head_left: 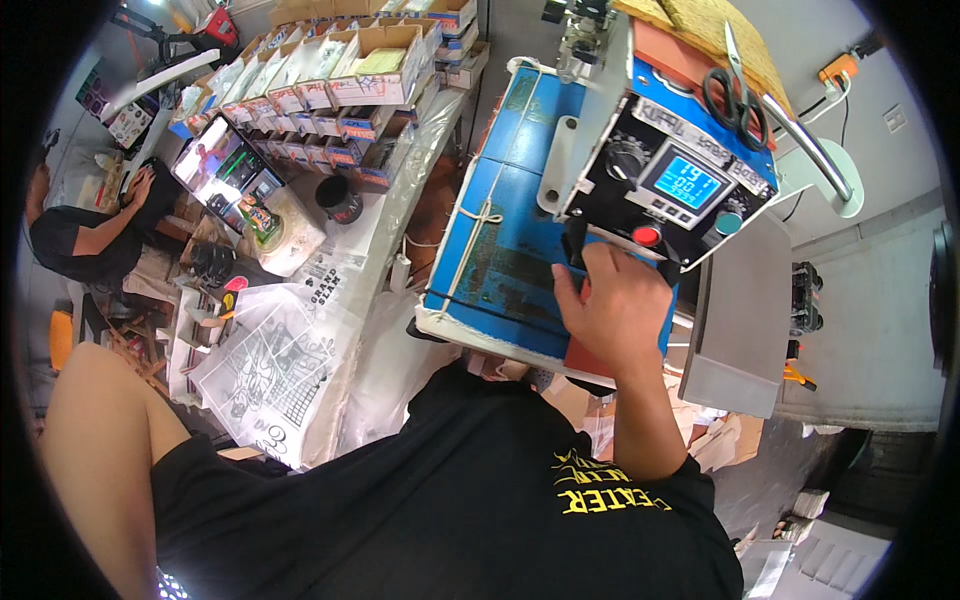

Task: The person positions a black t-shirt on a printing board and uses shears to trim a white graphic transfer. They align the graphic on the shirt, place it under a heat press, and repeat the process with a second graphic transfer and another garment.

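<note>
My right hand (615, 305) is closed on a black handle (574, 242) at the front of a blue heat press, just below its control panel (678, 180) with a lit display and red and green buttons. Beneath and left of the hand lies the blue padded platen (481, 260), edged in white, with cord and dark strap across it. Black-handled scissors (735, 110) lie on top of the machine, by an orange board (671, 50). My left hand is out of view; only a bent bare limb shows at lower left.
On a plastic-covered bench at left are stacked cardboard trays (375, 65), a black mug (338, 200), a screen (210, 160) and printed sheets (265, 370). A co-worker (90, 240) works beyond it. A grey metal panel (737, 330) stands right of the press; cardboard scraps lie below.
</note>
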`<act>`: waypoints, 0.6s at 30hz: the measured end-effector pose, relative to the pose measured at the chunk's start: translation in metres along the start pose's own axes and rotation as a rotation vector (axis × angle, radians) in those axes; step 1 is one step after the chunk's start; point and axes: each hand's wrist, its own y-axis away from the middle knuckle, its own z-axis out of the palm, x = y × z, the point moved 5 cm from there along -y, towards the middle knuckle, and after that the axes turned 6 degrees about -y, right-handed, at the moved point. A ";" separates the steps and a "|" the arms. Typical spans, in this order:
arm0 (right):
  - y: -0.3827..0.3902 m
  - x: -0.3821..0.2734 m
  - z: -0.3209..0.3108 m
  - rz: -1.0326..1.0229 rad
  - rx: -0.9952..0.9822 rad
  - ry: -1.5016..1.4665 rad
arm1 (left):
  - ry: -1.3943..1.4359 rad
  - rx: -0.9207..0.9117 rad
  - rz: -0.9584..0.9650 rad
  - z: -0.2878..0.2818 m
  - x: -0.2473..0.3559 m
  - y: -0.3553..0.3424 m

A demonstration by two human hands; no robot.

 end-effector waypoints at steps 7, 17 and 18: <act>0.003 -0.002 0.002 -0.095 -0.013 -0.073 | -0.030 -0.064 -0.055 -0.004 0.024 -0.032; 0.006 0.003 0.000 -0.154 0.042 -0.071 | -0.062 -0.028 -0.094 -0.005 0.045 -0.055; 0.006 0.004 0.000 -0.151 0.029 -0.063 | -0.061 -0.024 -0.090 -0.004 0.045 -0.057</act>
